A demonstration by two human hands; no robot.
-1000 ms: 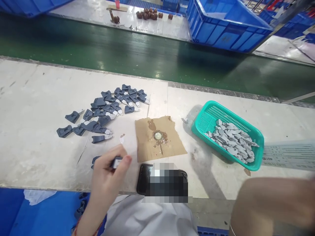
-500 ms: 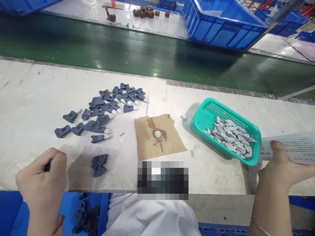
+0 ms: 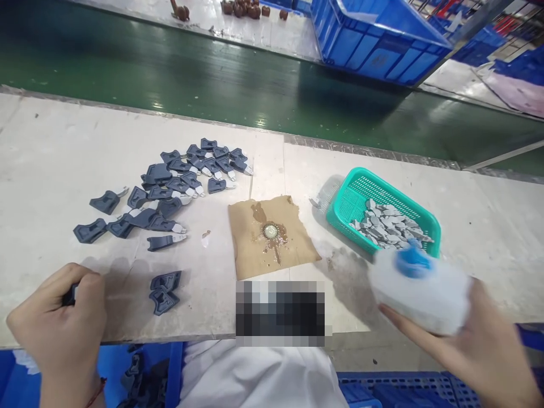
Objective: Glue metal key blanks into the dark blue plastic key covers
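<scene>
My left hand [image 3: 63,311] is closed around a dark part [image 3: 70,294] at the table's left front edge. In my right hand [image 3: 480,334] is a white bottle [image 3: 420,292] with a blue cap, blurred, over the near right end of the green basket [image 3: 340,212]. Light grey pieces [image 3: 389,224] lie in that basket. A small round metal cap [image 3: 271,230] with liquid sits on wet brown cardboard [image 3: 250,255]. Several dark blue parts with light grey ends [image 3: 159,221] are spread on the left, and two dark parts [image 3: 164,300] lie beside my left hand.
Beyond the white table [image 3: 42,147] runs a green conveyor belt [image 3: 170,73]. Behind it stand a large blue crate [image 3: 382,56] and brown round objects [image 3: 242,8]. A blue bin [image 3: 113,362] with dark parts is below the table edge. A blurred-out patch hides something at the front middle.
My right hand has brought the white bottle leftward and nearer the basket; its blue cap now shows. My left hand stays closed. The view has shifted slightly.
</scene>
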